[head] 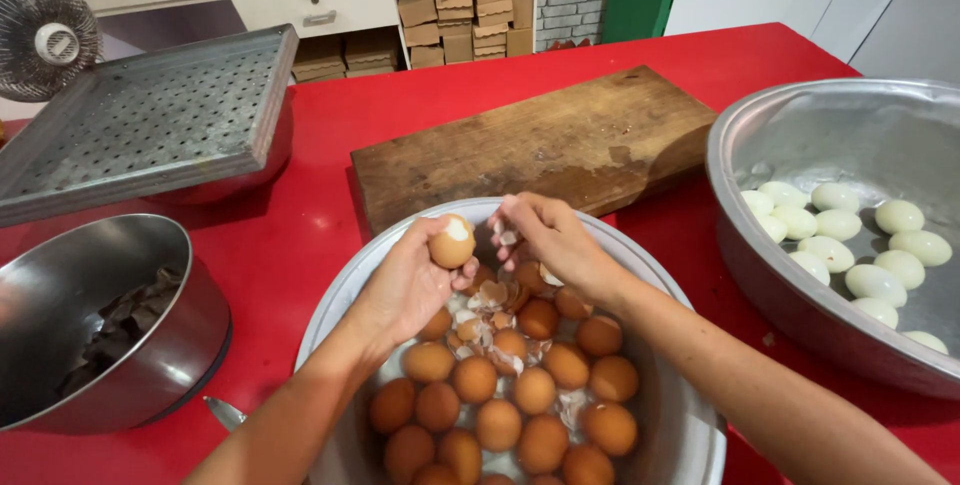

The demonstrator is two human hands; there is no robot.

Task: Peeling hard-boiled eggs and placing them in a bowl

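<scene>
1. Cupped in the left hand (412,283), a brown egg (452,242) is held at its lower half by curled fingers, with a white patch at its top where shell is already off. It sits just above the far rim of the egg bowl (690,415).
2. Beside it, the right hand (556,243) has its fingertips pressed together on a small shell fragment (507,237), close to the egg's bared patch.
3. To peel well here, I judge it best to work outward from the open patch, lifting shell with its skin in wide flakes and keeping the holding fingers light so the white is not gouged.
4. Below the hands, unpeeled brown eggs (515,395) lie in water among loose shell pieces (492,297).
5. A worn wooden board (540,140) lies on the red table (320,235) just beyond the bowl.
6. To the right, a wide metal basin (740,245) holds peeled white eggs (850,235).
7. To the left stand a steel bowl (150,365) with dark scraps and a perforated metal tray (150,115).
8. Stacked brown cardboard boxes (465,10), flat and rectangular, fill an open shelf at the back; any print on them is too small to tell.
</scene>
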